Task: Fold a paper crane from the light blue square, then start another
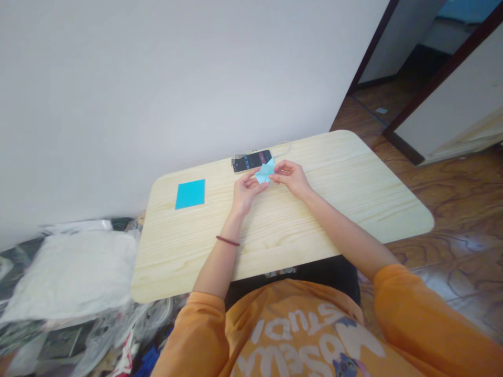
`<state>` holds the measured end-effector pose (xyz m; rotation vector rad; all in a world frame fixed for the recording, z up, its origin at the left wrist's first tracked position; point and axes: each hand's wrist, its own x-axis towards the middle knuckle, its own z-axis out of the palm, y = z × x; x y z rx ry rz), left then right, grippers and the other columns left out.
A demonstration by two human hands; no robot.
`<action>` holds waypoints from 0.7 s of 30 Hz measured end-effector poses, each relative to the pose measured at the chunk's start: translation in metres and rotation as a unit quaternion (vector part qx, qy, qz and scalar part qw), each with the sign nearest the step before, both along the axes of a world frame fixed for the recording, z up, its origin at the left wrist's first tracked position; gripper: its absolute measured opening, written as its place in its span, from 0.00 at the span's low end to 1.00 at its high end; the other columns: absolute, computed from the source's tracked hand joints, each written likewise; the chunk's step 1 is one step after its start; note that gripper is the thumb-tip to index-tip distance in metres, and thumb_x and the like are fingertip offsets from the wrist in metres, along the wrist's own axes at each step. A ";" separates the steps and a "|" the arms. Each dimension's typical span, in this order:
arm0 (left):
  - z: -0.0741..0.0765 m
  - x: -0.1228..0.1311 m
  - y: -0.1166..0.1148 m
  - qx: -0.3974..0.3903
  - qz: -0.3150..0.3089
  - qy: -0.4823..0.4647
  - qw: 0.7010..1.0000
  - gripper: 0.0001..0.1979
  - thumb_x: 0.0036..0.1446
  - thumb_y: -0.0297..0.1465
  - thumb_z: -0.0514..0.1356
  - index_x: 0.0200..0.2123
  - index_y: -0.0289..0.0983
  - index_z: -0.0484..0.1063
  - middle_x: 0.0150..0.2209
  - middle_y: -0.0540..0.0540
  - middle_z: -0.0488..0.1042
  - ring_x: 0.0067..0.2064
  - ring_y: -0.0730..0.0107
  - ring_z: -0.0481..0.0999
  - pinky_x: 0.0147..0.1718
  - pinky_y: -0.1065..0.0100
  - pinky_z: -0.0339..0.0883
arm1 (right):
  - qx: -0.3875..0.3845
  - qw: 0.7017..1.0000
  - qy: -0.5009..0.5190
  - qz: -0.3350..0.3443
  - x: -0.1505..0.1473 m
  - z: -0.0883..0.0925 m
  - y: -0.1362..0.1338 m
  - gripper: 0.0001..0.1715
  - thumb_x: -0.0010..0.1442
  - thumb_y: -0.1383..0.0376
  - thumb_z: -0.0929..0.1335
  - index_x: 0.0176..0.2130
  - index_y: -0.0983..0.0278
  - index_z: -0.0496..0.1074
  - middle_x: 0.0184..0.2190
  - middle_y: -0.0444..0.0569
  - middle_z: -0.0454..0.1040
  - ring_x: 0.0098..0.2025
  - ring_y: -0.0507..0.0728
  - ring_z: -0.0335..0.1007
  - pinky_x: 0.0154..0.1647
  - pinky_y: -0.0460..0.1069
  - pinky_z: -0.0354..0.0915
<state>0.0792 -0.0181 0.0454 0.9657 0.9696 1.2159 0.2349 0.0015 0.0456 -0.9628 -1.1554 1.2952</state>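
Wall [176,78] is rising behind pale table [283,228]. Left hand [243,196] is pinching folded paper [264,172] at its left edge, thumb and fingers nearly closed. Right hand [293,177] is holding right edge, fingertips close together. Phone [253,161] (screen lit) is lying just beyond paper, near wall. Blue square [190,194] is lying flat on table, left of both hands. Paper is sitting between hands, partly overlapping phone in view. Dark red bracelet [227,241] is circling left forearm.
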 end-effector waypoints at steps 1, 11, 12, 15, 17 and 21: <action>0.000 0.000 0.000 0.001 0.001 0.002 1.000 0.31 0.31 0.27 0.72 0.45 0.39 0.74 0.29 0.51 0.78 0.30 0.74 0.76 0.40 0.65 0.69 | 0.002 1.000 0.000 -0.003 0.000 0.000 0.000 0.21 0.34 0.60 0.78 0.25 0.63 0.66 0.21 0.39 0.67 0.22 0.48 0.63 0.25 0.47 0.62; -0.002 0.001 0.000 0.002 0.000 0.006 1.000 0.32 0.30 0.28 0.72 0.45 0.37 0.74 0.29 0.51 0.78 0.29 0.74 0.76 0.38 0.66 0.70 | 0.009 1.000 0.017 -0.022 -0.003 -0.003 0.000 0.23 0.33 0.60 0.78 0.24 0.63 0.65 0.18 0.39 0.67 0.19 0.48 0.62 0.21 0.46 0.61; -0.002 0.001 0.001 0.002 0.000 0.004 1.000 0.32 0.30 0.28 0.72 0.45 0.37 0.73 0.28 0.51 0.78 0.29 0.75 0.76 0.38 0.67 0.70 | 0.008 0.999 0.018 -0.026 -0.004 -0.003 0.000 0.23 0.33 0.60 0.78 0.23 0.63 0.65 0.18 0.39 0.67 0.19 0.48 0.62 0.21 0.46 0.61; -0.003 0.001 0.002 -0.002 -0.002 -0.002 1.000 0.32 0.30 0.28 0.72 0.45 0.37 0.73 0.28 0.52 0.78 0.29 0.75 0.76 0.37 0.68 0.70 | 0.006 0.999 0.021 -0.030 -0.005 -0.002 0.000 0.23 0.32 0.59 0.78 0.23 0.63 0.65 0.17 0.38 0.67 0.19 0.47 0.61 0.20 0.45 0.60; -0.004 0.001 0.002 -0.004 -0.002 -0.003 1.000 0.32 0.30 0.28 0.72 0.45 0.37 0.73 0.28 0.51 0.78 0.29 0.75 0.77 0.36 0.68 0.70 | 0.006 0.999 0.021 -0.031 -0.005 -0.001 0.000 0.23 0.31 0.59 0.78 0.23 0.63 0.65 0.17 0.38 0.67 0.18 0.47 0.61 0.20 0.45 0.61; -0.003 0.001 0.002 -0.009 0.003 -0.005 1.000 0.32 0.30 0.27 0.72 0.45 0.38 0.73 0.28 0.51 0.78 0.29 0.75 0.77 0.36 0.68 0.70 | 0.003 0.999 0.021 -0.029 -0.005 0.000 0.000 0.23 0.32 0.58 0.78 0.23 0.63 0.66 0.18 0.38 0.67 0.19 0.47 0.62 0.21 0.45 0.62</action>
